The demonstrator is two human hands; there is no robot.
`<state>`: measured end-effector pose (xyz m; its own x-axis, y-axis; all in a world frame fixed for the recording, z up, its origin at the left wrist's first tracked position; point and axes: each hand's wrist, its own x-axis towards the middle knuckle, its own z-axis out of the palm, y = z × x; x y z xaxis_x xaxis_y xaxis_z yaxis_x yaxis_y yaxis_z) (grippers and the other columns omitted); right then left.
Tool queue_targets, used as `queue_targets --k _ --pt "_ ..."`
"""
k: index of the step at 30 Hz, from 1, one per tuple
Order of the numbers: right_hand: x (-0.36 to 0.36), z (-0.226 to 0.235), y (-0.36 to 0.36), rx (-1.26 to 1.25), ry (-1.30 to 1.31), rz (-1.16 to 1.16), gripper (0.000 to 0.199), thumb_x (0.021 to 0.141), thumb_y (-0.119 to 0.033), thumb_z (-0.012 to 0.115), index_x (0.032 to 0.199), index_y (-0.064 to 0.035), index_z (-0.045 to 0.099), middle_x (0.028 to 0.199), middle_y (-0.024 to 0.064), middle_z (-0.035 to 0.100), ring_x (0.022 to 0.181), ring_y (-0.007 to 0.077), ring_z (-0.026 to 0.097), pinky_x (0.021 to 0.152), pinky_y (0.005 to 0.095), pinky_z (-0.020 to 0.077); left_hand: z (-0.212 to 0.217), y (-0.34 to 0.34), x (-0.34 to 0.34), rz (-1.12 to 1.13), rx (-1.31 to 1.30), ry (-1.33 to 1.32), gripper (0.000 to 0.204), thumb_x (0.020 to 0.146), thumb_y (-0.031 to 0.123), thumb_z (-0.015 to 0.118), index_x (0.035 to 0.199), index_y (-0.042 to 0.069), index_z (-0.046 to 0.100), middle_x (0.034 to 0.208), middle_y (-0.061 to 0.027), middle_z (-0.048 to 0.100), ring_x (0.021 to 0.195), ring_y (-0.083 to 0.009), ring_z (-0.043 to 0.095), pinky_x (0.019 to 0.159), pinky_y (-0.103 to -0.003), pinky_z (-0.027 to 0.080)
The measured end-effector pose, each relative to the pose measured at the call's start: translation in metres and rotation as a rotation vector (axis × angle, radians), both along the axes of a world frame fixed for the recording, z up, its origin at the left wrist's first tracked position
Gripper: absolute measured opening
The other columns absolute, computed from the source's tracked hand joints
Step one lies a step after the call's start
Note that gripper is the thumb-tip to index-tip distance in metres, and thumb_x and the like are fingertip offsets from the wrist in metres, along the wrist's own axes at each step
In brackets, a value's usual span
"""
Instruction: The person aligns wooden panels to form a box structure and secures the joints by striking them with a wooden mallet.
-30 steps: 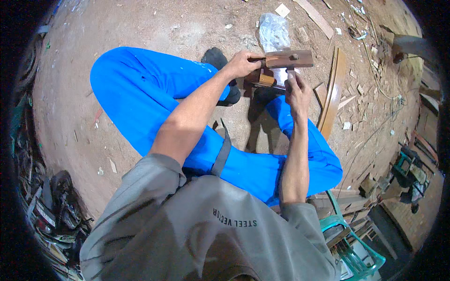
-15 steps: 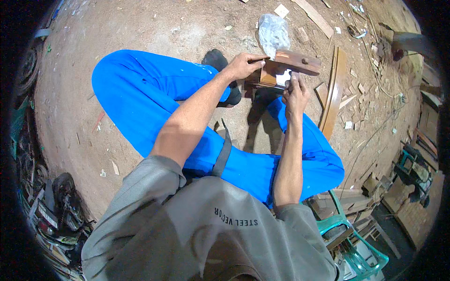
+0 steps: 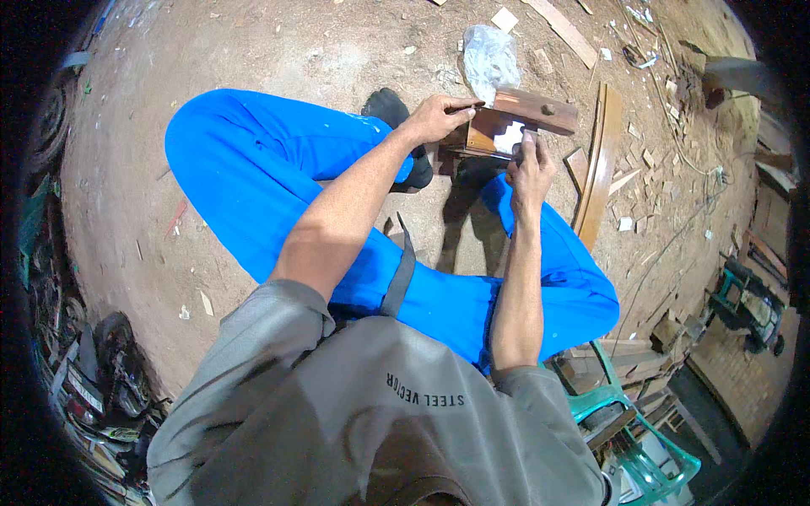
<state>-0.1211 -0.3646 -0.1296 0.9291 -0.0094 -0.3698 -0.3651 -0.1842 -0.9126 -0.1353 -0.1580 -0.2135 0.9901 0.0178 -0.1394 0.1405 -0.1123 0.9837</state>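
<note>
My left hand (image 3: 439,119) is closed in a pinch on a thin dark strip (image 3: 466,107) near the left end of a reddish-brown wooden block (image 3: 527,110). A dark round knob shows on the block's upper face. Just below the block, my right hand (image 3: 531,169) is closed, fingertips near its lower edge; what it grips is hidden. Between the hands lies a brown wooden piece (image 3: 481,139) with a bright white patch (image 3: 509,139) beside it. Whether block and piece are joined cannot be told.
A crumpled clear plastic bag (image 3: 491,63) lies beyond the block. To the right are a long varnished board (image 3: 600,169) and scattered wood offcuts (image 3: 645,173). A green plastic chair (image 3: 620,396) stands at lower right, a motorcycle (image 3: 105,379) at lower left.
My right hand has shifted very slightly, and more of the white patch shows beside it. My left hand and the block have hardly moved.
</note>
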Motion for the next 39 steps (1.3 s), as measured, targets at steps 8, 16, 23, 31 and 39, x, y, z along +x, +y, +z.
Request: queue_targets --k 8,16,23,31,39 --pt "-0.012 0.046 0.011 -0.433 -0.442 0.163 0.029 0.098 -0.019 0.058 0.111 0.0051 0.063 0.090 0.0180 0.068 0.084 0.0227 0.062 0.075 0.0347 0.0489 0.000 -0.001 -0.001 -0.013 0.004 0.021 0.036 0.096 0.029 0.062 0.126 0.011 0.066 0.124 -0.0097 0.068 0.116 -0.0190 0.062 0.102 -0.034 0.045" --pt "-0.041 0.005 0.012 -0.323 -0.436 0.222 0.026 0.101 -0.019 0.051 0.107 0.0059 0.058 0.083 0.0182 0.063 0.072 0.0238 0.055 0.066 0.0394 0.0447 -0.003 -0.004 -0.002 0.044 -0.059 -0.095 0.032 0.095 0.021 0.063 0.127 0.016 0.066 0.112 -0.0112 0.072 0.095 -0.0138 0.065 0.090 -0.030 0.050" --pt "-0.035 -0.020 0.001 -0.293 -0.096 0.004 0.031 0.100 -0.020 0.052 0.110 0.0085 0.057 0.077 0.0140 0.059 0.069 0.0182 0.050 0.063 0.0365 0.0433 0.005 -0.004 0.000 0.006 -0.078 -0.019 0.033 0.095 0.021 0.063 0.127 0.010 0.066 0.125 -0.0091 0.067 0.117 -0.0190 0.061 0.104 -0.034 0.044" --pt "-0.030 0.012 0.020 -0.473 -0.322 0.198 0.028 0.097 -0.020 0.052 0.093 0.0073 0.059 0.076 0.0261 0.060 0.067 0.0315 0.059 0.066 0.0428 0.0466 0.001 -0.004 -0.002 -0.005 -0.006 0.017 0.035 0.096 0.026 0.062 0.127 0.009 0.066 0.121 -0.0106 0.069 0.113 -0.0178 0.062 0.101 -0.033 0.045" --pt "-0.028 0.011 0.023 -0.508 -0.354 0.227 0.029 0.098 -0.023 0.054 0.094 0.0041 0.062 0.070 0.0179 0.058 0.064 0.0226 0.052 0.063 0.0391 0.0449 -0.004 -0.004 0.000 0.033 0.032 0.036 0.033 0.096 0.026 0.063 0.123 0.008 0.067 0.116 -0.0119 0.071 0.108 -0.0178 0.064 0.096 -0.033 0.048"
